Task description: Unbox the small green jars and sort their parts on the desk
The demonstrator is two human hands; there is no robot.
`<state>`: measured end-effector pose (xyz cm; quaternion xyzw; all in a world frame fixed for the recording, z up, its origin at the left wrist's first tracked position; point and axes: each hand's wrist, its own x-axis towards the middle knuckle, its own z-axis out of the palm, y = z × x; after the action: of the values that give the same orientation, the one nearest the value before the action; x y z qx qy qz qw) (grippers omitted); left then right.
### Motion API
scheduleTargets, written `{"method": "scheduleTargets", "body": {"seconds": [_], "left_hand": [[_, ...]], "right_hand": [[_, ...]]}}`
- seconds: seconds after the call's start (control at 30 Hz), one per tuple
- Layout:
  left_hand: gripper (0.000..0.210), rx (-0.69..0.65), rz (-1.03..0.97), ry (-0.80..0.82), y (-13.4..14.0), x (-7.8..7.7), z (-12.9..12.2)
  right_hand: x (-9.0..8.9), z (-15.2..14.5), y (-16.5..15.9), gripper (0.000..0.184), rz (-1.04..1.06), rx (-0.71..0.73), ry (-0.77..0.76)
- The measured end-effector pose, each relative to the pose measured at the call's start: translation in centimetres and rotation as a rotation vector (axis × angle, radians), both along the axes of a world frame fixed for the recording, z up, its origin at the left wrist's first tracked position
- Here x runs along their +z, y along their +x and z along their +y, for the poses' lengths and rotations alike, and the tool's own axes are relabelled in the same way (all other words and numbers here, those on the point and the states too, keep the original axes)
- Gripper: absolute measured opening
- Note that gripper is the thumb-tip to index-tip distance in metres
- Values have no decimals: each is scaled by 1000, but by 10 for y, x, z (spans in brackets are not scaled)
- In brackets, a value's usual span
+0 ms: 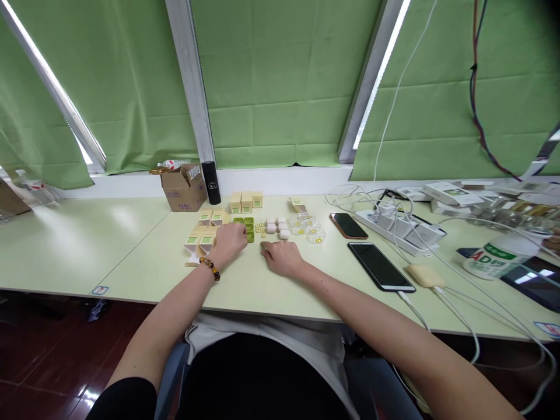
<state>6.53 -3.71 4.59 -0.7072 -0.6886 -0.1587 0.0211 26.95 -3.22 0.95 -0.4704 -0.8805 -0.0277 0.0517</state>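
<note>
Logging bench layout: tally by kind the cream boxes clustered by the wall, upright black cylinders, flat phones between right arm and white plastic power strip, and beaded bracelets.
Cream boxes with green front squares: 3
Upright black cylinder: 1
Dark-screened rectangular phones: 2
Amber-and-dark beaded bracelet: 1
Total: 7

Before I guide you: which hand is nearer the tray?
Left. The left hand is at the left of the tray; the right hand is farther off, to its right.
</note>
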Motion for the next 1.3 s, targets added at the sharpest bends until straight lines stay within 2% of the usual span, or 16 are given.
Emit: {"method": "scheduleTargets", "body": {"seconds": [0.1,0.17,0.33,0.43,0.53,0.67,0.77,0.87,0.97,1.17,1.3], "left_hand": [[22,78,29,101,-2,6,2],[25,85,15,155,-1,10,2],[30,10,-39,295,3,22,0],[31,-34,-22,306,4,34,5],[34,-38,29,301,3,48,21],[38,-32,149,262,0,59,63],[41,-36,203,203,1,55,102],[51,-67,215,122,3,45,138],[61,-44,227,77,7,34,164],[77,13,218,29,11,20,197],[68,11,196,-6,14,15,207]], "right_hand": [[1,-1,0,38,4,4,-13],[2,-2,-1,39,5,7,-19],[2,-2,0,41,11,6,-23],[2,-2,1,41,23,3,-21],[1,-2,0,40,35,-5,-18],[2,-2,-1,38,38,-14,-31],[3,-3,-1,37,39,-16,-26],[4,-4,0,37,30,-20,-26],[2,-5,0,38,32,-16,-27],[0,-6,2,35,37,4,-26],[4,-8,3,34,25,9,-43]]}}
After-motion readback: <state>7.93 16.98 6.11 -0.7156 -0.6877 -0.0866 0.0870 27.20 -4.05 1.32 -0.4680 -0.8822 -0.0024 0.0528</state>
